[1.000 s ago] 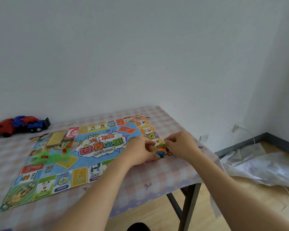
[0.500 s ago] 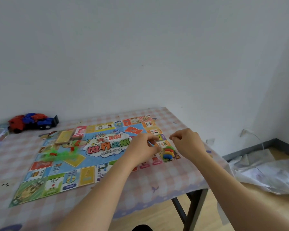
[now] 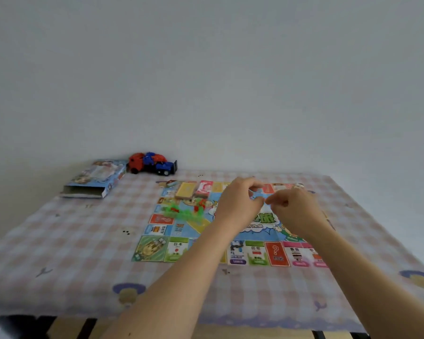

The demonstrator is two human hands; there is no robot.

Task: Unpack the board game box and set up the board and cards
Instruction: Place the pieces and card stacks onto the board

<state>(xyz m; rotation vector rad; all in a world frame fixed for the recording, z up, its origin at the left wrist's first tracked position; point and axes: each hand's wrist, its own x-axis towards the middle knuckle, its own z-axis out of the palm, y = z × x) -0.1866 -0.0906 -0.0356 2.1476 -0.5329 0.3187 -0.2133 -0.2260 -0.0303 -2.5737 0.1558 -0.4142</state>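
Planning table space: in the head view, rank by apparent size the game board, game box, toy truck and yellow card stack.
1. game board, though arms cover part of it
2. game box
3. toy truck, somewhat smaller than the box beside it
4. yellow card stack
Box and truck sit farther back, which shrinks them.

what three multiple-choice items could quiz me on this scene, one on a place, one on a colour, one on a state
1. Where is the box?
A on the floor
B on the table, left of the board
C on a chair

2. The truck is:
A red and blue
B green and yellow
C black and white

3. The board is:
A folded
B spread flat
C leaning on the wall

Answers:
1 B, it lies near the table's far left corner, apart from the board.
2 A, only red and blue parts show.
3 B, its squares lie open on the table.
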